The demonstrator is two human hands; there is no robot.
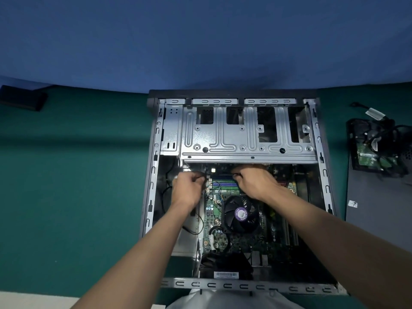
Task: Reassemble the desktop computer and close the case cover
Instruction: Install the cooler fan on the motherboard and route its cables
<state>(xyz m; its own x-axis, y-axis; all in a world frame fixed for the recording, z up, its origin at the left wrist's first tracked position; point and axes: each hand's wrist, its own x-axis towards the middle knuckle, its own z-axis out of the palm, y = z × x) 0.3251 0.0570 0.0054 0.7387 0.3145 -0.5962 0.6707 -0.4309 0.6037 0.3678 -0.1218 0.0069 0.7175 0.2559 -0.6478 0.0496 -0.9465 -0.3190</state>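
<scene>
Item, computer case (153, 175): lay open in the middle of the table (78, 175), its front toward the far edge.

Item, fitted parts: circuit board (214, 210) and cooling fan (240, 214) were seated in the case. The metal drive cage (245, 139) sat across the far half, and its bays looked empty.

Item, left hand (188, 188): fingers were curled and pinched on thin wires (206, 177) beside the memory slots.

Item, right hand (254, 181): fingers were curled under the cage's near lip, seemingly clamped on a dark wire end. We could not tell which connector.

Item, cover (379, 208): lay flat at the right edge of the table, apart from the case. A hard drive (379, 152) and loose cables (379, 121) rested on its far end.

Progress, as we judged it: cabling was under way. The drive remained to be fitted and connected, and the cover to be closed.
</scene>
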